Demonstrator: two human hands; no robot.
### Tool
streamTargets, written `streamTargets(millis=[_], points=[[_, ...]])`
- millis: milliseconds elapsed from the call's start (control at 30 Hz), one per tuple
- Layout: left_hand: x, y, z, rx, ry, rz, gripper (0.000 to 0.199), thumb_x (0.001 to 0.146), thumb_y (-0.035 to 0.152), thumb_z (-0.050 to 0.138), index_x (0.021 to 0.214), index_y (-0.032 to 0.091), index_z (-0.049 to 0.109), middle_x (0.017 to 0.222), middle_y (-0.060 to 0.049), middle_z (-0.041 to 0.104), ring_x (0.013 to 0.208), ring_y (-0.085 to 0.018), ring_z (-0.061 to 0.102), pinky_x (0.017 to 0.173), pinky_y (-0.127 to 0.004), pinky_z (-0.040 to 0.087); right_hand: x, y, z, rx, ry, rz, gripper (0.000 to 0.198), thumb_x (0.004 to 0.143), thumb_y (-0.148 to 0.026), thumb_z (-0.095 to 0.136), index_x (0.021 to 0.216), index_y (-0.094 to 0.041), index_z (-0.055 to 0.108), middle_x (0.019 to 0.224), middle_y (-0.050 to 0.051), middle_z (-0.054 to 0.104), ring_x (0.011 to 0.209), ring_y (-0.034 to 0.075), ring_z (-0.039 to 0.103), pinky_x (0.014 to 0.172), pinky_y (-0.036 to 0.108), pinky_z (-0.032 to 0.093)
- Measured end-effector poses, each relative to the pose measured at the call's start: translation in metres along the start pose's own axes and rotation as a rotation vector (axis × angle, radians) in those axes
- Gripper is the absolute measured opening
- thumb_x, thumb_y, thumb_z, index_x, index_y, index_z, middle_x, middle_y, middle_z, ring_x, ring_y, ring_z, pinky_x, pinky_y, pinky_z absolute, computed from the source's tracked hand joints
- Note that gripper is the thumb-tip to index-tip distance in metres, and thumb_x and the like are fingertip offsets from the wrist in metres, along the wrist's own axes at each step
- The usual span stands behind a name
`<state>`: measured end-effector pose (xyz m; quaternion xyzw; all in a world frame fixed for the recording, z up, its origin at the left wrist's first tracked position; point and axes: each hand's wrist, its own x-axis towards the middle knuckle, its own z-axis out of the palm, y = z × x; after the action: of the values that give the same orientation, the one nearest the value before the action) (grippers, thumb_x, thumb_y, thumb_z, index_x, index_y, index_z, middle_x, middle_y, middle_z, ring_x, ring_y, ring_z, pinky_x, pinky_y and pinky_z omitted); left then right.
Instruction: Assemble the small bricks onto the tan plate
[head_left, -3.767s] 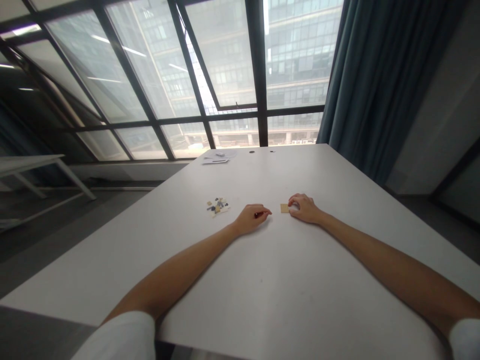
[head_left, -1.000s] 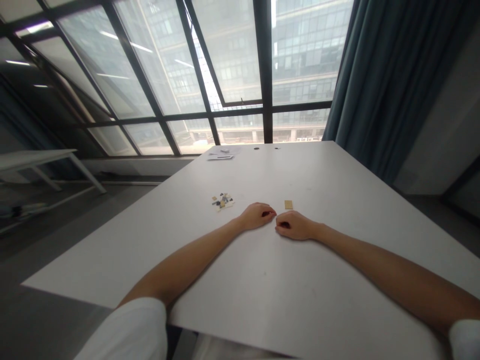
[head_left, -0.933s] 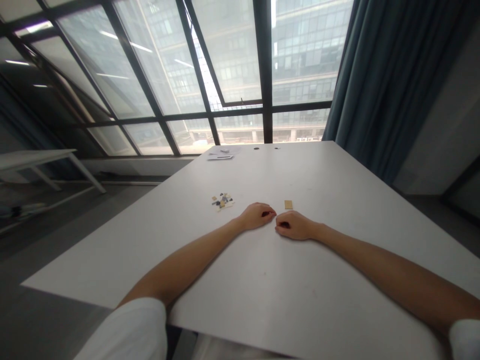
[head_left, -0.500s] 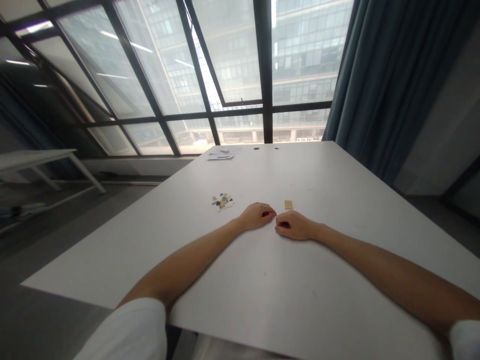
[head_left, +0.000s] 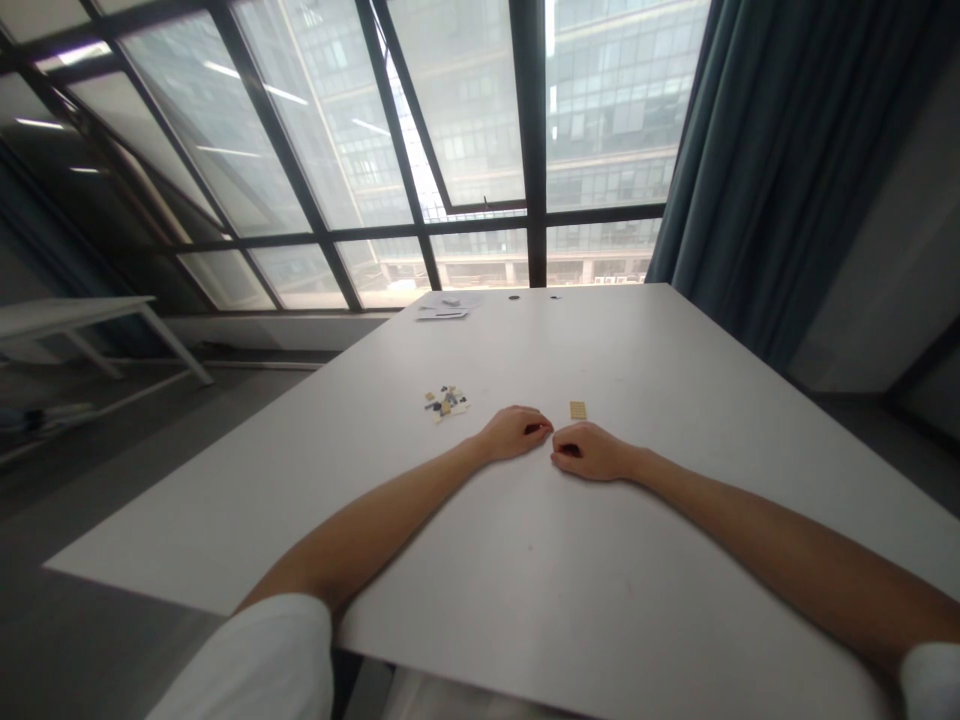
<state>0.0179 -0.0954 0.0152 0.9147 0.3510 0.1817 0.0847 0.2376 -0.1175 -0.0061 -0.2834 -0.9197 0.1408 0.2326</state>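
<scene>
My left hand (head_left: 516, 433) rests on the white table (head_left: 480, 560), its fingers curled in and no object visible in them. Just right of it lies my right hand (head_left: 592, 452), also loosely closed, with a dark hollow inside the curl and nothing showing there. The fingertips of the two hands almost meet. Right behind my right hand is a small tan studded plate (head_left: 577, 410), like a toy building-brick base; the hand appears not to touch it. To the left of my left hand, a loose pile of small bricks (head_left: 448, 402) in tan, grey and black is spread out.
Papers (head_left: 442, 312) lie at the table's far left, with a small dark round thing (head_left: 514, 297) and another tiny item (head_left: 555, 297) along the far edge. Windows (head_left: 465, 120) rise behind. A blue curtain (head_left: 757, 170) hangs at right; another table (head_left: 75, 315) stands left.
</scene>
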Motion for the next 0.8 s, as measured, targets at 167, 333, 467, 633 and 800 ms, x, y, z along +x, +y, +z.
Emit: streamTargets(millis=[167, 333, 467, 633, 800], points=[[-0.001, -0.001, 0.003, 0.000, 0.012, 0.015, 0.027, 0.094, 0.029, 0.051, 0.101, 0.023, 0.077, 0.093, -0.003, 0.073, 0.081, -0.014, 0.064, 0.075, -0.024, 0.046, 0.000, 0.000, 0.000, 0.003, -0.008, -0.004, 0.022, 0.085, -0.024, 0.058, 0.064, -0.017, 0.055, 0.061, -0.002, 0.053, 0.060, 0.011, 0.043, 0.060, 0.023, 0.031], [0.002, -0.005, -0.006, -0.074, 0.099, -0.007, 0.027, 0.094, 0.028, 0.052, 0.100, 0.021, 0.077, 0.088, -0.004, 0.071, 0.074, -0.013, 0.060, 0.072, -0.024, 0.045, 0.000, -0.002, -0.001, 0.006, -0.008, -0.016, 0.021, 0.085, -0.022, 0.058, 0.065, -0.018, 0.054, 0.061, -0.002, 0.053, 0.061, 0.011, 0.042, 0.062, 0.024, 0.031], [0.008, -0.023, -0.043, -0.180, 0.194, -0.091, 0.031, 0.094, 0.033, 0.053, 0.106, 0.016, 0.076, 0.087, -0.005, 0.071, 0.074, -0.013, 0.059, 0.072, -0.024, 0.046, 0.000, -0.004, -0.002, 0.018, -0.017, -0.032, 0.021, 0.086, -0.022, 0.058, 0.065, -0.018, 0.055, 0.062, -0.002, 0.053, 0.061, 0.012, 0.043, 0.062, 0.025, 0.031], [-0.001, -0.055, -0.105, -0.239, 0.198, -0.249, 0.042, 0.090, 0.045, 0.058, 0.115, 0.014, 0.074, 0.089, -0.006, 0.071, 0.075, -0.014, 0.057, 0.070, -0.026, 0.045, 0.001, -0.006, -0.003, 0.036, -0.027, -0.026, 0.022, 0.086, -0.022, 0.057, 0.065, -0.017, 0.055, 0.062, -0.001, 0.053, 0.061, 0.012, 0.043, 0.061, 0.025, 0.031], [-0.018, -0.076, -0.145, -0.157, 0.237, -0.334, 0.047, 0.086, 0.052, 0.062, 0.110, 0.014, 0.075, 0.089, -0.008, 0.072, 0.077, -0.015, 0.059, 0.072, -0.028, 0.046, 0.000, -0.004, -0.002, 0.033, -0.029, -0.017, 0.022, 0.086, -0.023, 0.057, 0.065, -0.017, 0.055, 0.063, -0.001, 0.053, 0.061, 0.012, 0.043, 0.061, 0.025, 0.031]])
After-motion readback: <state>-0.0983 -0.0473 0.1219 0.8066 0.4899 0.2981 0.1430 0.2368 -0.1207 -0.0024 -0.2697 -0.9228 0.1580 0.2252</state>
